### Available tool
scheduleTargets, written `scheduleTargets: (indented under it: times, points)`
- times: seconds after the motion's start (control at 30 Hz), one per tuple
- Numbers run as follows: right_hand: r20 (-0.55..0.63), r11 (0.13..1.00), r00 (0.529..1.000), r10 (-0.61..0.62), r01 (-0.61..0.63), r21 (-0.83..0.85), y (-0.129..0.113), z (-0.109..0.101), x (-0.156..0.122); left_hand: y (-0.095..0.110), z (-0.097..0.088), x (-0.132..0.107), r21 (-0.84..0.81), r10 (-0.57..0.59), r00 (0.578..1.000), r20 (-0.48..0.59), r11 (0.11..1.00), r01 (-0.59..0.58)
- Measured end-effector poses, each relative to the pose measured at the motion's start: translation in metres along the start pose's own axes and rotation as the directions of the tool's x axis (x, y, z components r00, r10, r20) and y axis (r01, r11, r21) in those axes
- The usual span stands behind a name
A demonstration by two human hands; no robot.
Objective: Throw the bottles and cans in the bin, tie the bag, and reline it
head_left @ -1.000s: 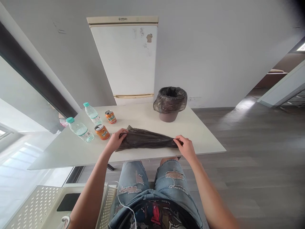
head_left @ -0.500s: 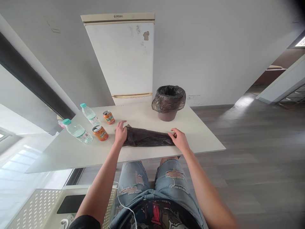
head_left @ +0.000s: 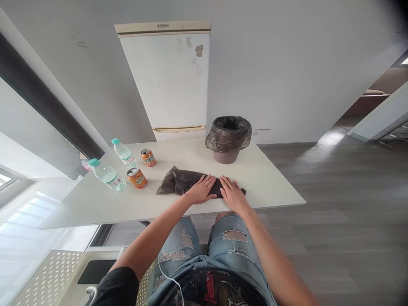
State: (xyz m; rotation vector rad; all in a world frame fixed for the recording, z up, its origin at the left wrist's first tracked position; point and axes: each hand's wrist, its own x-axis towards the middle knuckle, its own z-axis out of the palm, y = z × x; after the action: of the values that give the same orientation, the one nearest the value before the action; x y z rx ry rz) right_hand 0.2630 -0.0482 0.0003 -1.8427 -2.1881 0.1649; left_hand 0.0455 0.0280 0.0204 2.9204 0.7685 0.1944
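Observation:
A black plastic garbage bag (head_left: pixel 186 180), folded into a long strip, lies across the white table (head_left: pixel 140 208) near its front edge. Its left end spreads out loose and thin. My left hand (head_left: pixel 201 190) rests flat on the middle of the strip, fingers stretched out. Beside it, my right hand (head_left: pixel 232 193) presses flat on the right part, its fingers also extended. A small end of the bag pokes out to the right of that hand. The part under both palms is hidden.
Behind the bag stands a brown trash bin (head_left: pixel 225 157) lined with a black bag. At the left are two orange soda cans (head_left: pixel 137 178) and two clear bottles (head_left: pixel 109 176) with green caps. A white refrigerator (head_left: pixel 168 80) stands beyond the table.
My left hand has left the bag's left end and moved right to its middle. My right hand has gone from pinching the right end to lying flat. The view has shifted slightly.

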Motion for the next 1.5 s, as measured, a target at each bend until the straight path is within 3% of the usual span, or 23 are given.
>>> scheduleTargets:
  times: [0.2,0.43,0.53,0.6,0.67,0.77,0.83,0.9,0.97,1.03,1.07,1.13,1.2,1.23,1.33,1.43,1.5]
  points:
    - [0.138,0.999,0.990,0.040,-0.037,-0.024,0.000,-0.006,0.001,-0.024,0.002,-0.015,-0.084,-0.076,0.996,0.053,0.993,0.080]
    - [0.176,0.998,0.983,0.057,-0.052,-0.033,0.001,-0.009,0.001,-0.088,-0.011,-0.085,0.012,-0.389,0.921,-0.011,0.921,0.389]
    - [0.158,0.999,0.986,0.045,-0.042,-0.024,0.003,-0.007,0.001,-0.105,-0.014,-0.112,0.028,-0.485,0.874,-0.019,0.874,0.485]
    - [0.108,0.999,0.993,0.041,-0.042,0.009,0.005,-0.008,0.000,-0.105,-0.014,-0.121,0.051,-0.539,0.841,-0.051,0.839,0.541]
    - [-0.037,0.994,0.994,0.100,-0.099,0.052,0.008,-0.011,-0.003,-0.098,-0.014,-0.122,0.078,-0.552,0.827,-0.106,0.825,0.560]
    - [-0.247,0.942,0.909,0.336,-0.321,0.100,0.017,-0.017,-0.012,-0.082,-0.013,-0.115,0.083,-0.518,0.831,-0.203,0.836,0.542]
    - [-0.220,0.891,0.863,0.454,-0.444,0.096,0.026,-0.022,-0.019,-0.074,-0.012,-0.109,0.059,-0.501,0.832,-0.237,0.848,0.527]
    - [-0.138,0.881,0.870,0.473,-0.463,0.100,0.037,-0.027,-0.025,-0.071,-0.011,-0.106,0.022,-0.506,0.832,-0.229,0.852,0.524]
    - [-0.069,0.882,0.894,0.443,-0.421,0.213,0.049,-0.034,-0.030,-0.069,-0.009,-0.106,-0.014,-0.522,0.828,-0.204,0.847,0.531]
    - [-0.031,0.786,0.885,0.464,-0.396,0.474,0.062,-0.043,-0.033,-0.067,-0.007,-0.107,-0.038,-0.532,0.825,-0.194,0.844,0.535]
    - [-0.030,0.672,0.862,0.506,-0.373,0.640,0.068,-0.047,-0.034,-0.065,-0.006,-0.107,-0.043,-0.527,0.827,-0.196,0.847,0.529]
    - [-0.036,0.340,0.780,0.624,-0.230,0.912,0.074,-0.052,-0.032,-0.058,-0.003,-0.107,-0.044,-0.501,0.840,-0.207,0.863,0.504]
    - [-0.003,0.035,0.718,0.696,-0.029,0.999,0.070,-0.052,-0.026,-0.049,-0.001,-0.105,-0.036,-0.472,0.856,-0.210,0.879,0.476]
    - [0.025,-0.065,0.716,0.698,0.028,0.998,0.064,-0.049,-0.021,-0.046,0.000,-0.103,-0.031,-0.463,0.861,-0.209,0.884,0.467]
    - [0.083,-0.184,0.728,0.681,0.060,0.981,0.038,-0.030,0.000,-0.038,0.002,-0.099,-0.024,-0.464,0.864,-0.198,0.883,0.468]
    - [0.083,-0.200,0.676,0.732,0.097,0.975,0.022,-0.013,0.021,-0.037,0.001,-0.099,-0.037,-0.469,0.862,-0.194,0.881,0.471]
    - [0.043,-0.164,0.647,0.762,0.129,0.978,0.026,-0.009,0.029,-0.037,0.000,-0.100,-0.053,-0.465,0.862,-0.202,0.884,0.464]
